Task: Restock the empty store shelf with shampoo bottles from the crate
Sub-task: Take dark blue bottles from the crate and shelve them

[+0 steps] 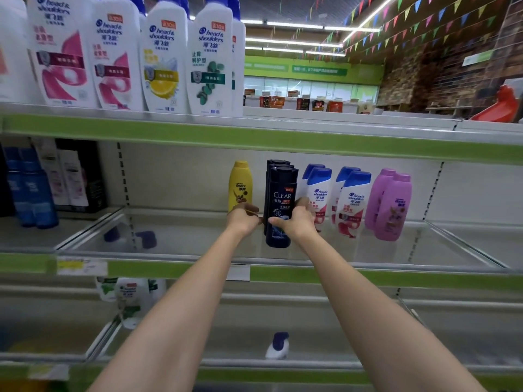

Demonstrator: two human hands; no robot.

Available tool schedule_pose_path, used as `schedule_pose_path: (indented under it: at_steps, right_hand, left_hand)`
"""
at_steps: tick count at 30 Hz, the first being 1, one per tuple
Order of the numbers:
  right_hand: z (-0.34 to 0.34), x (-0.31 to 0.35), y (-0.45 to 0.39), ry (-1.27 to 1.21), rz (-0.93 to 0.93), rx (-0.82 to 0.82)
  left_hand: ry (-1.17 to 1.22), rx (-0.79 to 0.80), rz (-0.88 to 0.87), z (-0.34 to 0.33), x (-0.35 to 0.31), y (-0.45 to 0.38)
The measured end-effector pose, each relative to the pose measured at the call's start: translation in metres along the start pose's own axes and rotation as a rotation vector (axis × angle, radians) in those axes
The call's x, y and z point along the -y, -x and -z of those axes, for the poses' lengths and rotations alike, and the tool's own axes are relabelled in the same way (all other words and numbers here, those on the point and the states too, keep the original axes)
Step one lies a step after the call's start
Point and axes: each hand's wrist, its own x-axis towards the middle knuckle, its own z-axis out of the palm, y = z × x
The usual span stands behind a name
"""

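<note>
The right hand [297,222] grips the dark navy plastic shampoo bottle labelled CLEAR [280,205] low on its right side, thumb across the front. The left hand [244,219] is at the same bottle's left edge, fingers curled; whether it really pinches the bottle or only steadies it cannot be told. The bottle stands upright at the front of a row of matching dark bottles on the middle shelf with the green price strip [311,274].

Just left of the left hand stands a yellow plastic bottle [240,185]. To the right of the dark row come white bottles with blue caps and red labels [352,202], then two lilac bottles [392,205]. The shelf's left half is bare but for dim reflections. The crate is out of view.

The step in hand appears to be seating and straightening this bottle in its row. The next move likely calls for letting go without tipping it, then reaching to the crate for another bottle to fill the open stretch beside the yellow one.
</note>
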Motion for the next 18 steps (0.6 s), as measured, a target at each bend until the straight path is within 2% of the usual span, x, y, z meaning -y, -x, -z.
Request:
schedule_pose_path:
  at_steps: [9,15,18]
  right_hand:
    - [0.010,-0.002,0.005,0.106,-0.013,0.046]
    - [0.027,-0.011,0.026,0.141,0.091,0.068]
    - [0.039,-0.021,0.043,0.220,0.137,0.141]
  left_hand:
    - [-0.101,0.005,-0.024,-0.002,-0.010,0.020]
    - [-0.129,-0.041,-0.033,-0.001,-0.019,0.046]
    - [-0.133,-0.056,-0.039,-0.006,-0.023,0.066]
